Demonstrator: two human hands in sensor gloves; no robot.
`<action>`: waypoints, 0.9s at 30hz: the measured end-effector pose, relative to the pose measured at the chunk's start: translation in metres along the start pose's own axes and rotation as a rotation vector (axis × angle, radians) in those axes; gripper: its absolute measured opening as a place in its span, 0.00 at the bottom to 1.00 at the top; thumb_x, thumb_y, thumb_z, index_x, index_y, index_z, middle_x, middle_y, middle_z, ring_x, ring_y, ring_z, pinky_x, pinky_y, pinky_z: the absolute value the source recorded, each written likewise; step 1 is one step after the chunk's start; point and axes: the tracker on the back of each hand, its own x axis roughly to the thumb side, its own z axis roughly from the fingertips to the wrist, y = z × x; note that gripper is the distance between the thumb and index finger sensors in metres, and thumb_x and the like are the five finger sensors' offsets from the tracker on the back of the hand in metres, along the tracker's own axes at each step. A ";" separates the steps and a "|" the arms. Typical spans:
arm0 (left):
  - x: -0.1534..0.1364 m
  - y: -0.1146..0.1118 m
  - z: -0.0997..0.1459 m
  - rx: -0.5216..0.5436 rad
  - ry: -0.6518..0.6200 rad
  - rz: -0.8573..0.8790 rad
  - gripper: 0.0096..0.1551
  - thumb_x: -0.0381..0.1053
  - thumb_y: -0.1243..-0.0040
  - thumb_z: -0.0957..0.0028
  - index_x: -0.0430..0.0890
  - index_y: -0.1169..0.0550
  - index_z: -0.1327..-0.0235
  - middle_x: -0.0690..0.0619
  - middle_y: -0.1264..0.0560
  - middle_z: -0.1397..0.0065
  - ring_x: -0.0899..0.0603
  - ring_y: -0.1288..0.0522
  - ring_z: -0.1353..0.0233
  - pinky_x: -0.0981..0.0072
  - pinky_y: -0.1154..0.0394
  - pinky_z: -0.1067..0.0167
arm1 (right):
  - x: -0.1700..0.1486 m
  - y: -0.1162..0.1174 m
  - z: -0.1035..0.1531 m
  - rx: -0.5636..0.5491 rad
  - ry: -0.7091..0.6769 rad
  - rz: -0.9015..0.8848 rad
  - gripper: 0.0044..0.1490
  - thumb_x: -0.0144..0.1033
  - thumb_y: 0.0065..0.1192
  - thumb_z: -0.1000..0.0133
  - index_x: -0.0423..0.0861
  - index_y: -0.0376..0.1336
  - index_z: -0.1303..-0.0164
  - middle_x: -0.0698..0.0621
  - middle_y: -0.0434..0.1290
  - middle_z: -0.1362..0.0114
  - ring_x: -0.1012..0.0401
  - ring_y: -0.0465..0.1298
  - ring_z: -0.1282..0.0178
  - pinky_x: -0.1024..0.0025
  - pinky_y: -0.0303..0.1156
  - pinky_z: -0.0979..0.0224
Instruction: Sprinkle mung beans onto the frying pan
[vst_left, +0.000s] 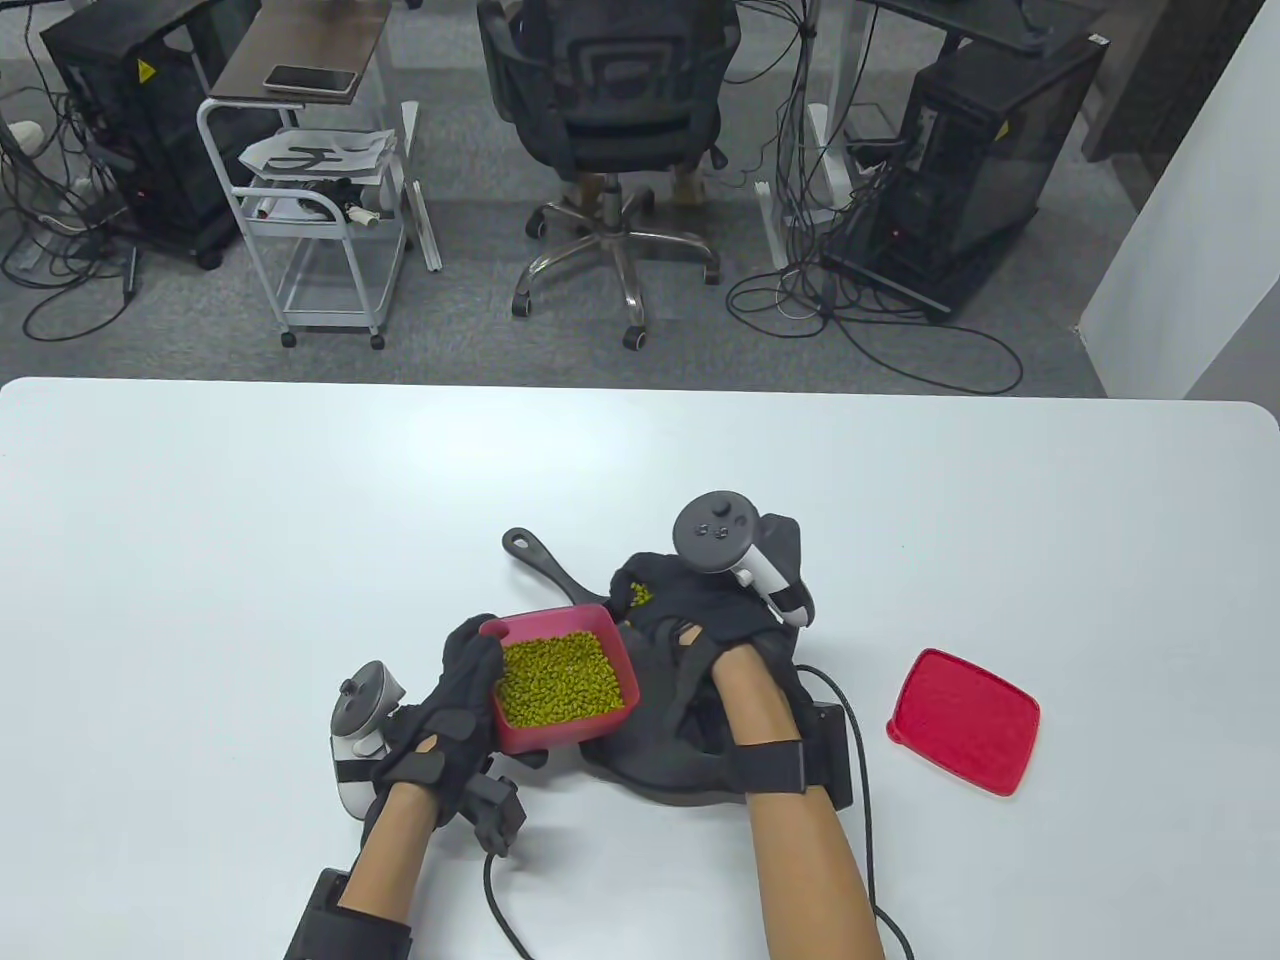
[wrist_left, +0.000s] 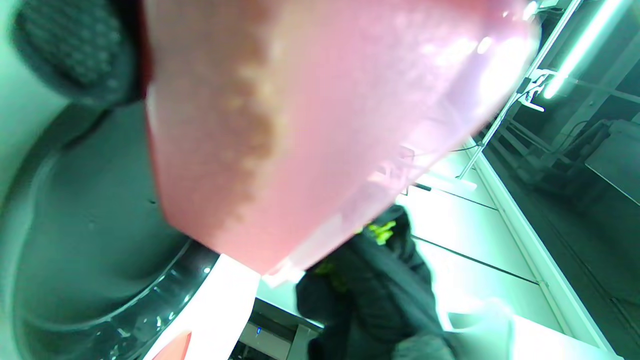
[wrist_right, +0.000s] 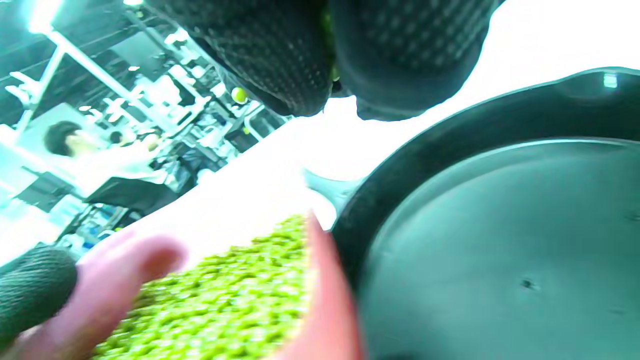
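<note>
My left hand grips a red tub full of green mung beans and holds it over the left edge of the black frying pan. My right hand hovers above the pan, fingers closed on a pinch of beans. In the right wrist view the fingertips hang above the pan's bare floor, with the beans and the tub's rim at lower left. In the left wrist view the tub's underside fills the frame above the pan.
The red lid lies on the white table to the right of the pan. The pan's handle points toward the far left. Cables run from both wrists off the near edge. Beyond the far edge stand an office chair and a cart.
</note>
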 end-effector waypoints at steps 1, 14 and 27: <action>0.001 0.001 0.000 0.000 -0.003 0.002 0.46 0.77 0.55 0.43 0.59 0.56 0.21 0.37 0.47 0.18 0.30 0.22 0.40 0.48 0.16 0.59 | -0.003 0.001 -0.001 0.007 0.014 0.008 0.24 0.25 0.74 0.44 0.53 0.67 0.39 0.43 0.70 0.29 0.42 0.78 0.47 0.69 0.83 0.60; 0.005 0.011 0.003 0.031 -0.017 0.034 0.46 0.77 0.56 0.43 0.59 0.56 0.21 0.37 0.47 0.18 0.31 0.22 0.40 0.49 0.16 0.58 | -0.028 0.049 -0.037 0.019 0.084 0.066 0.23 0.24 0.70 0.42 0.52 0.68 0.37 0.41 0.71 0.29 0.42 0.78 0.44 0.67 0.84 0.54; 0.007 0.012 0.002 0.030 -0.015 0.038 0.46 0.77 0.56 0.43 0.59 0.56 0.21 0.37 0.47 0.18 0.31 0.22 0.40 0.49 0.16 0.58 | -0.043 0.020 -0.041 -0.063 0.174 0.339 0.23 0.22 0.65 0.41 0.51 0.69 0.36 0.41 0.71 0.27 0.41 0.77 0.42 0.64 0.84 0.51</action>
